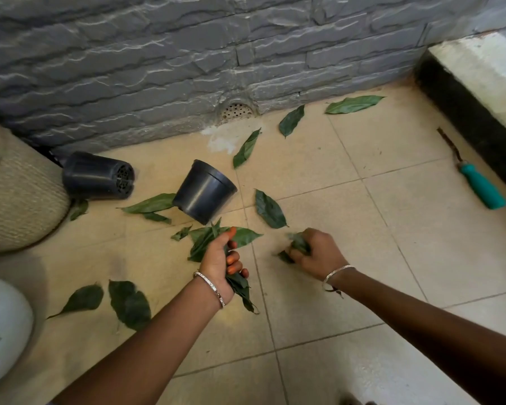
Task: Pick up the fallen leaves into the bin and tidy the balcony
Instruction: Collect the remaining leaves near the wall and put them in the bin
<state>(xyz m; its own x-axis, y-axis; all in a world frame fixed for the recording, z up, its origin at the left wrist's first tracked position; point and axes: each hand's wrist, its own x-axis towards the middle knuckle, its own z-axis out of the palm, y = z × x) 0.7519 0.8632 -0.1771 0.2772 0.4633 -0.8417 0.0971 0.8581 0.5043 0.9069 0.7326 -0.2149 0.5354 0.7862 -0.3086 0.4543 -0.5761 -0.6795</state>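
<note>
Leaves are all over the tiled floor (pixel 319 159). One lies just past the right hand (pixel 270 209), two are down near the left forearm (pixel 129 305), three trail along the foot of the stone wall (pixel 247 147), and a couple sit right beside the tipped black pot (pixel 203 191)

The left hand (pixel 219 258) has its fingers curled tight round a bunch of leaves (pixel 240 285), with stems poking out both ends. The right hand (pixel 316 249) is low at the floor, clenched on a crumpled leaf (pixel 298 244)

So both fists are already loaded, and I reckon the trick is not to get greedy. Pass the right hand's leaf over into the left bunch so one hand is free, grab the close ones first, then go dump the lot before the bunch starts shedding. Pinch each leaf by its stem end and it'll stack flat

Honestly can't tell which thing is the bin: the woven basket (pixel 12 185) on the left or the pale round thing (pixel 0 325) in the corner

For the leaves hugging the pot, stand the pot up first. The second pot (pixel 97 176) and the teal-handled tool (pixel 479 185) by the ledge can wait till the leaves are done
</note>
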